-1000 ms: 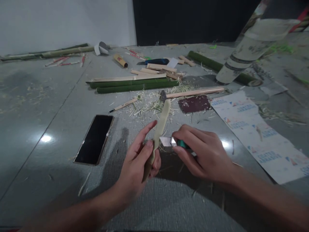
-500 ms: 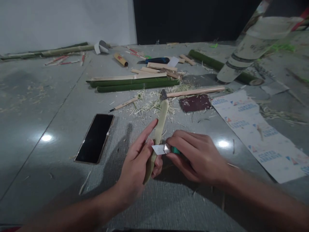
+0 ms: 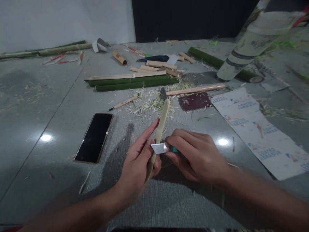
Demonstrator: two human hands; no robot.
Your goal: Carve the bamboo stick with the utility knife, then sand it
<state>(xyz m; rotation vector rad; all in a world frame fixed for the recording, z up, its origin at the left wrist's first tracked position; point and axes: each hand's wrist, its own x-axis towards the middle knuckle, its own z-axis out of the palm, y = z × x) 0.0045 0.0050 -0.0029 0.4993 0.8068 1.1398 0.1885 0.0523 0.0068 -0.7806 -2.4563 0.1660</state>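
Observation:
A pale bamboo strip [image 3: 162, 120] slants upward from my left hand [image 3: 138, 159], which is closed round its lower part with the index finger stretched along its side. My right hand [image 3: 194, 153] grips a knife [image 3: 159, 148] with a green handle. The knife's flat metal blade points left and lies across the strip, close to my left thumb. Just beyond the strip's far tip is a hammer [image 3: 193, 90] with a wooden handle. Pale shavings [image 3: 152, 104] are scattered around that tip.
A black phone [image 3: 94, 138] lies at left, a small carving tool [image 3: 123, 103] above it. Green bamboo pieces [image 3: 137, 84] lie farther back. Dark red sandpaper [image 3: 195, 101] and a printed sheet [image 3: 256, 129] are at right. A person's leg [image 3: 248, 48] stands at the back right.
The view has shifted slightly. The blade has moved a little to the left across the strip and its angle has changed slightly. Both hands keep their holds.

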